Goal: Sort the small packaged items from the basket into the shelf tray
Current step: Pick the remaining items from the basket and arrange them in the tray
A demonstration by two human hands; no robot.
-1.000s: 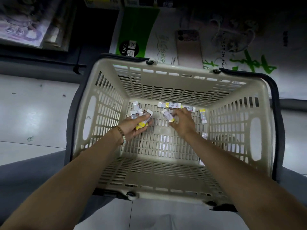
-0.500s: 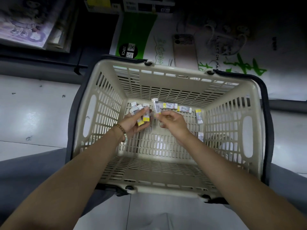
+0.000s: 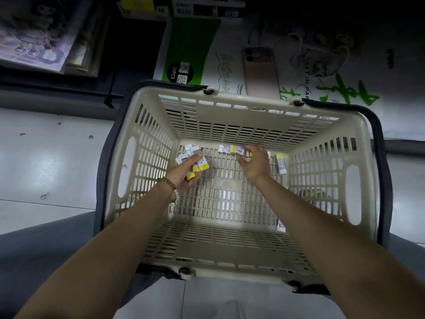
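**Right hand back at the far wall for another packet**

The bunch of small white-and-yellow packets (image 3: 200, 164) sits clamped in the left hand (image 3: 184, 174), thumb pressed across it, grip clenched tight. That bunch has just grown. Half a second ago the right hand was passing one over. Now the right hand (image 3: 254, 163) is back at the far wall of the cream slotted plastic basket (image 3: 230, 97), fingers down on the row of white-and-yellow packets (image 3: 231, 149) lying there. Whether its grip has closed on one, I cannot tell.

A loose packet (image 3: 281, 163) lies just right of that hand, and another packet (image 3: 281, 225) sits low by the right wall. By my reading the gathering goes on and nothing has been sorted yet. The shelf tray is out of view.

A brown bead bracelet (image 3: 171, 188) circles the left wrist. The basket stands on pale glossy floor tiles (image 3: 46, 169), with dark grey handles (image 3: 383, 171) folded down. Beyond it lies a green-and-white printed pack (image 3: 188, 49), a pinkish phone (image 3: 259, 70) on it, and dim shelving behind.
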